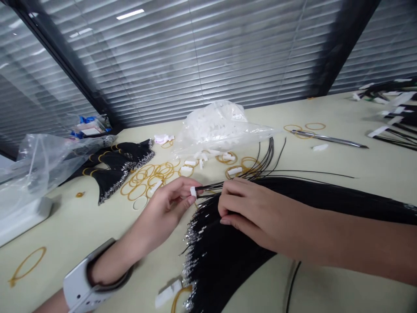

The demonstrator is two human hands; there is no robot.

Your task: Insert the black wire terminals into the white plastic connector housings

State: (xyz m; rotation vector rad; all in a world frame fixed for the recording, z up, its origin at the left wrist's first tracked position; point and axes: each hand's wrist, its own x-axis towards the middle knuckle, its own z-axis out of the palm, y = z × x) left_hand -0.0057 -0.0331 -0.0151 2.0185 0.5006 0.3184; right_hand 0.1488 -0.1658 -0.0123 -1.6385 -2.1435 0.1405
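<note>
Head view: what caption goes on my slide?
Left hand pinches a white connector; right hand holds black wires.

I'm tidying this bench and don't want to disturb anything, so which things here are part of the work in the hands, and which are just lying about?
In use: left hand pinching a white plastic connector; right hand holding a black wire bundle.

Lying about: loose rubber bands; clear bag of white plastic pieces; slim metal tool; banded black wire bundles.

No legible txt, labels or nos. visible anywhere.
</note>
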